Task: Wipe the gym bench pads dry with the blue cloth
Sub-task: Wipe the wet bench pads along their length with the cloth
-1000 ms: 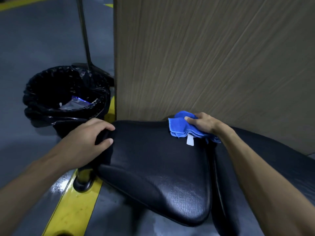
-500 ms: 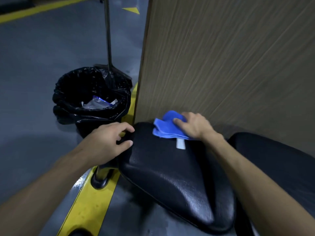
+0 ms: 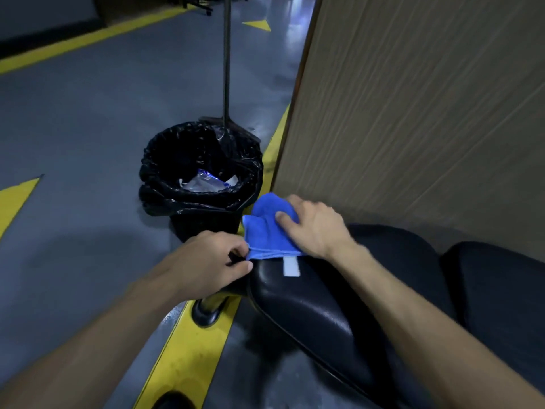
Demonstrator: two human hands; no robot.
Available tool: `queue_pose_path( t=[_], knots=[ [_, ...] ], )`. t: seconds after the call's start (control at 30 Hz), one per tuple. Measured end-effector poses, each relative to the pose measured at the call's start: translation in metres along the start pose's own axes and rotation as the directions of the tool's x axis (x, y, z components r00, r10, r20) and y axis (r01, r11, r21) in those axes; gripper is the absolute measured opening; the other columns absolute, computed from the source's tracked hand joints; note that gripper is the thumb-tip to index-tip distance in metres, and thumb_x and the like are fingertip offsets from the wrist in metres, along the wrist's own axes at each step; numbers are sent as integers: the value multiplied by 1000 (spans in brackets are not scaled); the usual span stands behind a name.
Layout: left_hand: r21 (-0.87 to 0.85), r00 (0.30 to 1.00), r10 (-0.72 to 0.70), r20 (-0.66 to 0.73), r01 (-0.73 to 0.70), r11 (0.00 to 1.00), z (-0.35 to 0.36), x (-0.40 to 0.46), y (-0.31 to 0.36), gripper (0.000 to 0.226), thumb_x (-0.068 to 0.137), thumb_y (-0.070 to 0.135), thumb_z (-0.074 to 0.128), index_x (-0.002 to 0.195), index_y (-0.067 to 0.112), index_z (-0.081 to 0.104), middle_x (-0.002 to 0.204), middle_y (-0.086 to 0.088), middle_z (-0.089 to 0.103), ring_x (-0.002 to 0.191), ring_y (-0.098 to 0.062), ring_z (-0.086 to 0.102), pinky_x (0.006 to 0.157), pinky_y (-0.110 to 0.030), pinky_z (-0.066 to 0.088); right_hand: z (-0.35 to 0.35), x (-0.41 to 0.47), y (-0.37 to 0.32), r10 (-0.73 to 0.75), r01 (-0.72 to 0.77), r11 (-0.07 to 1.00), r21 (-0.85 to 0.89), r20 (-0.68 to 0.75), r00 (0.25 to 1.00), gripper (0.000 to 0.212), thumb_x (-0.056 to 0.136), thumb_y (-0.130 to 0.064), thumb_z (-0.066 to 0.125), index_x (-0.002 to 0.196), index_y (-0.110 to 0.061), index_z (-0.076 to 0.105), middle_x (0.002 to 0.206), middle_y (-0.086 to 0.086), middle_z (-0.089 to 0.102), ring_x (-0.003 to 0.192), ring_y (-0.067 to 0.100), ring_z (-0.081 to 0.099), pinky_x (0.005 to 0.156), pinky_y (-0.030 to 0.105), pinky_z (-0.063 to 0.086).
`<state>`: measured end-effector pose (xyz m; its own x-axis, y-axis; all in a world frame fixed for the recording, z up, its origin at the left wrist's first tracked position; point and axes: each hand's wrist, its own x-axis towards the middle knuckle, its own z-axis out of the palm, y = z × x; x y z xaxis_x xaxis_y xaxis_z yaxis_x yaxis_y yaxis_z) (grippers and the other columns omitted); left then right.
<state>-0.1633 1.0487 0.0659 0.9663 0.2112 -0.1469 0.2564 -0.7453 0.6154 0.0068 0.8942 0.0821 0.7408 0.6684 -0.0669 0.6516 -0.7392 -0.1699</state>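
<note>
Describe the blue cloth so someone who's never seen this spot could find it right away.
Start at the tall wood-grain panel; at its foot lies a black bench pad. On the pad's end nearest the black-lined trash bin sits the blue cloth, under the right hand: the only bright blue fabric, with a white tag.

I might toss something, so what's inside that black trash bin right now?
Inside the trash bin, lined with a black bag, lies a crumpled clear wrapper with blue print and some white scraps. Anything underneath is hidden by them and the dark liner.
</note>
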Motion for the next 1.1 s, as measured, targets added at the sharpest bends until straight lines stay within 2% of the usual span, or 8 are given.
queue_pose_path(
  t=[0.13,0.23,0.4,0.5,0.67,0.77,0.93,1.1],
  knots=[
    [-5,1000,-10,29,11,1000,-4,-3,-3,20,92,45,66,109,34,69,92,18,70,94,-3,67,86,-34,56,-27,10,73,340,-334,940,-66,152,928,53,93,-56,44,125,-18,61,130,20,62,118,39,58,95,40,44],
    [19,999,-53,7,52,998,-9,-9,-8,18,96,42,61,110,34,69,97,17,72,97,-6,66,85,-35,56,-30,19,71,390,-379,921,-92,196,900,67,86,-61,38,121,-9,60,127,18,63,117,38,58,92,39,42],
    [55,981,-171,-94,177,983,-17,-23,-15,24,101,24,46,112,31,67,102,6,75,91,-16,69,82,-37,57,-11,42,-7,91,-105,994,43,250,964,67,75,-57,34,121,-19,64,126,18,64,115,39,59,87,38,42],
    [57,963,-199,-184,212,976,-23,-33,-21,29,102,21,43,116,27,67,109,0,75,100,-25,69,85,-41,56,0,27,-57,-174,204,975,-91,265,948,39,83,-56,51,105,-29,68,109,11,69,104,37,63,77,36,42],
    [5,939,-255,-229,263,965,-25,-54,-15,33,98,19,42,113,31,68,112,4,74,103,-22,69,90,-41,55,27,-72,-70,-636,652,739,-169,141,758,30,70,-47,58,84,-22,66,79,2,67,86,30,62,91,39,47],
    [-59,929,-292,-228,286,956,-25,-68,-5,30,96,26,41,109,35,67,99,6,75,91,-19,70,84,-41,58,21,-70,-59,-622,642,749,-163,160,767,33,70,-48,57,89,-23,66,82,0,66,90,26,61,98,39,44],
    [-80,926,-277,-255,266,961,-29,-93,15,41,81,34,38,109,32,67,93,6,75,88,-20,69,81,-43,58,-5,-8,-65,-230,266,952,-150,219,948,32,82,-53,55,101,-28,63,106,8,69,101,34,62,74,36,43],
    [-64,936,-257,-243,248,967,-21,-103,27,42,77,32,39,107,32,68,93,12,75,92,-18,68,83,-37,57,24,-77,-61,-526,528,825,-203,69,848,43,70,-43,54,105,-21,67,102,4,68,108,30,61,102,40,40]
  ],
)
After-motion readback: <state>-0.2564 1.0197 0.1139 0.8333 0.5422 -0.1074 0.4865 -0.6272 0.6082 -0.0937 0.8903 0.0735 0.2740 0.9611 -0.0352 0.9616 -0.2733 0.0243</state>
